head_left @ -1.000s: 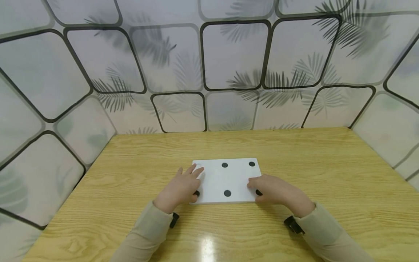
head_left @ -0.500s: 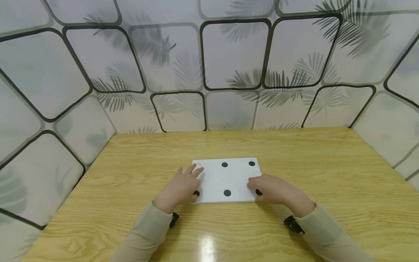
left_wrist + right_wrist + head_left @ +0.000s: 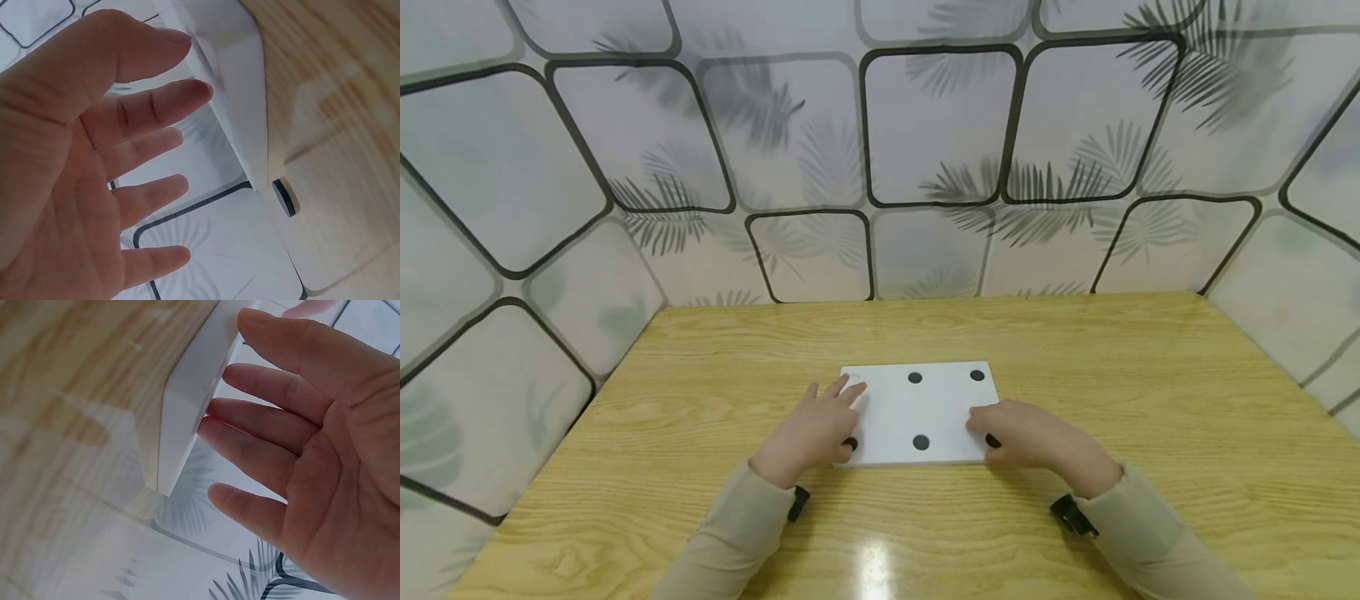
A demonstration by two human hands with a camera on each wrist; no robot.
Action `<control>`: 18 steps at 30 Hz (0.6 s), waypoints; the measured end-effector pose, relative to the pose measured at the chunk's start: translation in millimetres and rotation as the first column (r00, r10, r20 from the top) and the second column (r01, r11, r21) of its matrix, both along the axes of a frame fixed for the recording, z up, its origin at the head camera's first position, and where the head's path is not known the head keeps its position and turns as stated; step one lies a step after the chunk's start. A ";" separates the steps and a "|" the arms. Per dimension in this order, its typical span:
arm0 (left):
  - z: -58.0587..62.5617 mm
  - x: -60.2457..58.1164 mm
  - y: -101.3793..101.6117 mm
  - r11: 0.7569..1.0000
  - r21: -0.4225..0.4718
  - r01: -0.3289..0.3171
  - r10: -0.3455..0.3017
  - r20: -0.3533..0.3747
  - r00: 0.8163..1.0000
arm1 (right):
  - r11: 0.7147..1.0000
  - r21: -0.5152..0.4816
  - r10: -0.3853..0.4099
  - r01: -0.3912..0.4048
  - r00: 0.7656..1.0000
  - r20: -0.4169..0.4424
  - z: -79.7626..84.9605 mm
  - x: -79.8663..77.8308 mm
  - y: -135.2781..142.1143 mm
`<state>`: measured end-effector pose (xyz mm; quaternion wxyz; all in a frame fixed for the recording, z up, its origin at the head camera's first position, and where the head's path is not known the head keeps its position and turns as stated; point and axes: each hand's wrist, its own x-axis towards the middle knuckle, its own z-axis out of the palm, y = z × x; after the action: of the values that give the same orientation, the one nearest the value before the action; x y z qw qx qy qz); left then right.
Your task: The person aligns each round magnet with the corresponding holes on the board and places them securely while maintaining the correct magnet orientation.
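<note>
A white rectangular board [image 3: 891, 417] with several round black spots lies in the middle of the wooden table. My left hand [image 3: 812, 429] is over its left end, fingers spread and fingertips right at the surface. In the left wrist view, the left thumb [image 3: 150, 53] and index finger are close to the board's edge. A small black disc [image 3: 284, 197] stands out beyond the board's corner there. My right hand [image 3: 1033, 437] is at the right end. In the right wrist view, its relaxed fingers [image 3: 262, 428] reach to the board's edge, with the thumb near the top.
The pale wood table [image 3: 925, 533] runs back to a wall [image 3: 940, 133] patterned with dark-lined rounded squares and leaves. Similar patterned panels [image 3: 497, 367] rise at the left and right sides. Dark wrist devices [image 3: 1072, 515] sit at both sleeve cuffs.
</note>
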<state>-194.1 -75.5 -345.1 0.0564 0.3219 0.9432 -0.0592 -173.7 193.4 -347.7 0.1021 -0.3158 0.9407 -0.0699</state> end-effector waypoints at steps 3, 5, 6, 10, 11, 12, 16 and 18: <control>-0.1 -0.6 -0.8 1.000 -0.001 0.005 -0.005 -0.008 1.000 | 1.000 -0.006 -0.001 0.001 1.000 0.002 -0.2 0.4 0.1; 0.3 -1.0 -1.5 1.000 -0.002 0.010 -0.010 -0.014 1.000 | 1.000 -0.007 -0.001 0.001 1.000 0.000 0.1 0.4 0.1; 0.6 -1.2 -1.9 1.000 -0.003 0.012 -0.012 -0.017 1.000 | 1.000 -0.008 -0.002 0.002 1.000 0.000 0.1 0.3 0.0; 0.6 -3.1 -4.9 1.000 0.007 0.017 -0.016 -0.024 1.000 | 1.000 -0.005 -0.005 0.005 1.000 0.002 -0.1 -0.1 -0.2; 0.5 -3.6 -5.9 1.000 0.014 0.017 -0.017 -0.026 1.000 | 1.000 -0.005 -0.004 0.004 1.000 0.001 -0.2 -0.2 -0.2; 0.6 -4.2 -6.9 1.000 0.023 0.016 -0.015 -0.025 1.000 | 1.000 -0.005 -0.004 0.004 1.000 0.001 -0.3 -0.2 -0.2; -0.1 -7.6 -10.9 0.998 0.059 0.004 -0.003 -0.023 1.000 | 1.000 -0.012 -0.001 0.001 1.000 0.001 -0.3 0.1 -0.2; 0.0 -9.4 -12.7 0.997 0.072 -0.005 0.007 -0.029 1.000 | 1.000 -0.015 -0.002 0.002 1.000 0.004 -0.2 0.4 -0.3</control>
<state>-203.6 -88.3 -345.2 0.0311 0.3201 0.9464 -0.0300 -173.3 193.1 -347.9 0.1013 -0.3155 0.9403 -0.0778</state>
